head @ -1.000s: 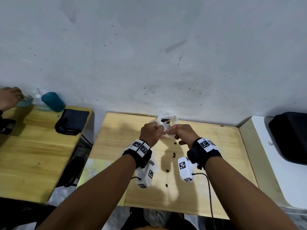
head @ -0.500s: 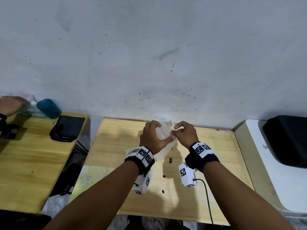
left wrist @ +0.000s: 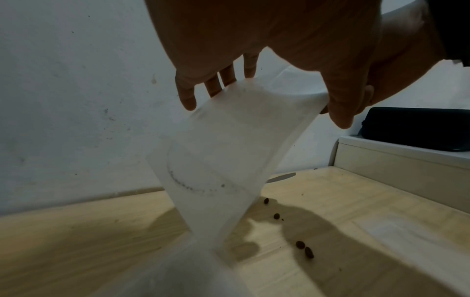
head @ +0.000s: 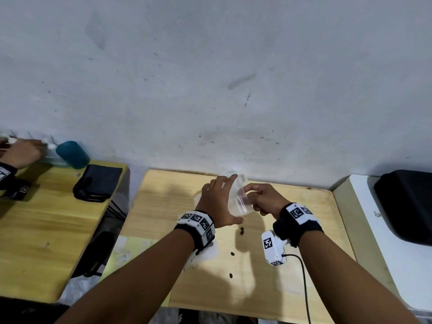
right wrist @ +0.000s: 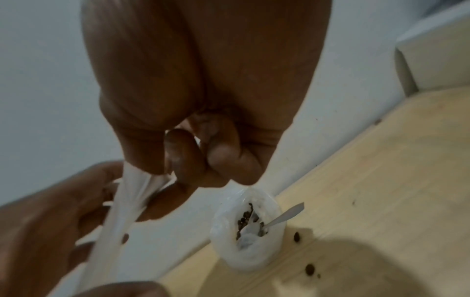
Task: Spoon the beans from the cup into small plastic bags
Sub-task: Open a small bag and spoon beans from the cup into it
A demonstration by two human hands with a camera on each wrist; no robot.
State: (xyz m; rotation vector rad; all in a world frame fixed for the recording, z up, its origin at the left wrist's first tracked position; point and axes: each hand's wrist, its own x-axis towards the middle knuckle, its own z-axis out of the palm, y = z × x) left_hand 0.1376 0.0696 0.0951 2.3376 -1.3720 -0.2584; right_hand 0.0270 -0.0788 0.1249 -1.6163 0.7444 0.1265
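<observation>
I hold a small clear plastic bag [head: 239, 198] in both hands above the far middle of the wooden table [head: 163, 206]. My left hand [head: 224, 195] grips it, fingers spread behind it and thumb [left wrist: 340, 100] on its edge; the bag [left wrist: 216, 160] hangs down slanted. My right hand [head: 251, 195] pinches the bag's top edge [right wrist: 142, 193] between thumb and forefinger. A white cup [right wrist: 248, 231] with dark beans and a spoon [right wrist: 287, 216] in it stands by the wall. Several loose beans [head: 242, 230] lie on the table.
The grey wall rises directly behind the table. On a second table at the left, another person's hand [head: 21, 153] is beside a teal cup [head: 72, 154] and a black pouch [head: 97, 183]. A black case [head: 406, 204] sits on a white surface at right.
My left hand has gone from a fist at the bag's mouth to fingers spread along the bag. Both hands stay close together by the wall. The other person's hand has shifted by the teal cup.
</observation>
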